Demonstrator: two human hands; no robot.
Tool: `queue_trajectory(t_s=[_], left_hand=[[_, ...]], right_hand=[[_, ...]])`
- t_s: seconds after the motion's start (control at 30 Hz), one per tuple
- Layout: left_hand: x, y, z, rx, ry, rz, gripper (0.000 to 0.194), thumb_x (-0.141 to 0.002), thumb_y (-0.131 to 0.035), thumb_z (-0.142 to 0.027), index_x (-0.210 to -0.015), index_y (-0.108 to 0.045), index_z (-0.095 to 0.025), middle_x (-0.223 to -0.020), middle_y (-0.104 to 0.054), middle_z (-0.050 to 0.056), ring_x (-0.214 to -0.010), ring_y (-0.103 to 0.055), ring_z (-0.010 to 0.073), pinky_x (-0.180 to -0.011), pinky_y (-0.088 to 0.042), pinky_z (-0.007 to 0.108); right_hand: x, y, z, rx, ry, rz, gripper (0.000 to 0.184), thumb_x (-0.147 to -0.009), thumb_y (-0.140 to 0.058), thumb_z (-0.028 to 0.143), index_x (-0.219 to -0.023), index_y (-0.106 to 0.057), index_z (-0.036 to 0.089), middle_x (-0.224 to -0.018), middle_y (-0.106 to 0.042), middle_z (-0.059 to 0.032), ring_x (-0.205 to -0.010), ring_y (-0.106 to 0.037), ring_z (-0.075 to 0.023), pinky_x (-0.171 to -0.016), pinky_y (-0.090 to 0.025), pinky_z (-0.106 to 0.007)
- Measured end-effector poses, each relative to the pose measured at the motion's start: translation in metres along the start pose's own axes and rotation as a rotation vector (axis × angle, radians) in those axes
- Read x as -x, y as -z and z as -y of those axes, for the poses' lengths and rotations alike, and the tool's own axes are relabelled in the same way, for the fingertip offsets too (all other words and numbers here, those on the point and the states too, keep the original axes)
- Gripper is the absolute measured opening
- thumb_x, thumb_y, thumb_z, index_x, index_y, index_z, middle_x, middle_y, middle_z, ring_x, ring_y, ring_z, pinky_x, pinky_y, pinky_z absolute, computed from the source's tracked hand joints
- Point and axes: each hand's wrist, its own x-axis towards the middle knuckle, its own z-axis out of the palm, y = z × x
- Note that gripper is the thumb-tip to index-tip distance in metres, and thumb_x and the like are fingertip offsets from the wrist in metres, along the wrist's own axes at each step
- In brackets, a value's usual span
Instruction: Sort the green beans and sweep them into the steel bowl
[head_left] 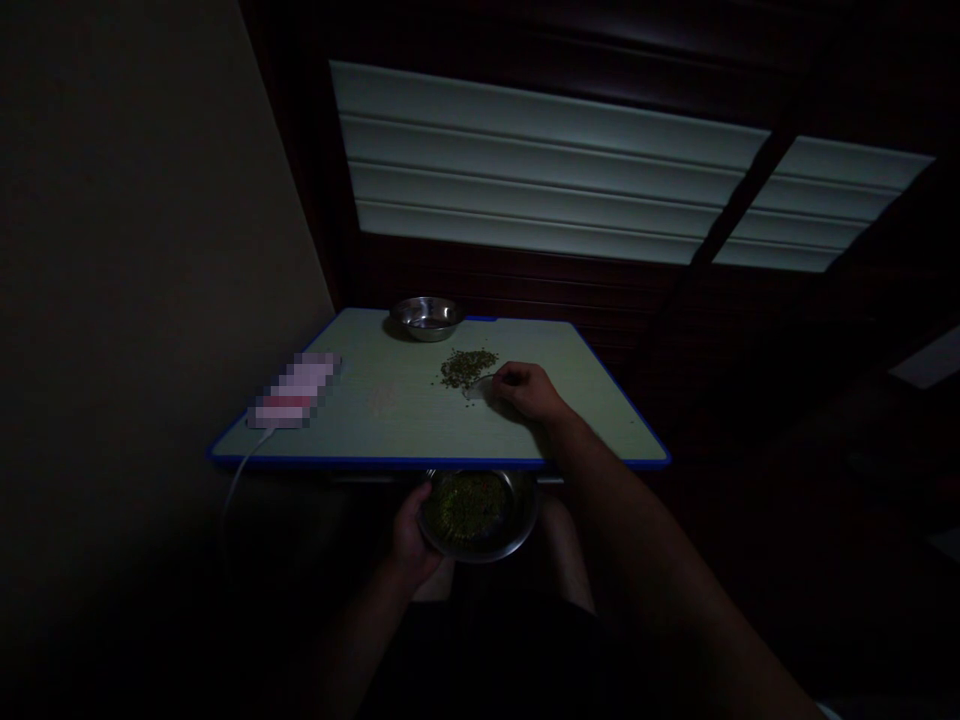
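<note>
My left hand grips the rim of a steel bowl full of small green grains, held just below the near edge of the table. My right hand rests on the tabletop with its fingers curled, right beside a small heap of the green grains. Its fingertips touch a few pale bits at the heap's near edge; whether they pinch anything is not visible. An empty steel bowl stands at the table's far edge.
The small pale-green table has a blue rim. A blurred pinkish flat object lies at its left side with a white cable hanging off the front. A wall stands left; shuttered windows behind. The room is dark.
</note>
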Motion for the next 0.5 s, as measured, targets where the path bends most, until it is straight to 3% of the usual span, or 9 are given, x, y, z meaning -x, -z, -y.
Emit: queue_trajectory(t_s=[0.2, 0.5], left_hand=[[0.0022, -0.0025, -0.0012, 0.008, 0.023, 0.000, 0.021, -0.079, -0.055, -0.024, -0.087, -0.072, -0.014, -0.078, -0.076, 0.007, -0.088, -0.071, 0.0271, -0.091, -0.051, 0.045], [0.0040, -0.0040, -0.0014, -0.012, 0.010, -0.002, 0.021, -0.079, -0.055, -0.025, -0.085, -0.072, -0.014, -0.079, -0.076, 0.009, -0.088, -0.071, 0.0276, -0.091, -0.051, 0.045]], right_hand=[[0.0013, -0.0006, 0.0036, -0.004, 0.019, 0.002, 0.017, -0.064, -0.061, 0.032, -0.069, -0.063, 0.016, -0.065, -0.063, -0.0008, -0.064, -0.053, -0.0125, -0.063, -0.042, -0.025], [0.0027, 0.0010, 0.0077, 0.026, -0.059, -0.069, 0.014, -0.062, -0.055, 0.031, -0.060, -0.056, 0.017, -0.055, -0.051, 0.0026, -0.054, -0.043, -0.0098, -0.054, -0.034, -0.024]])
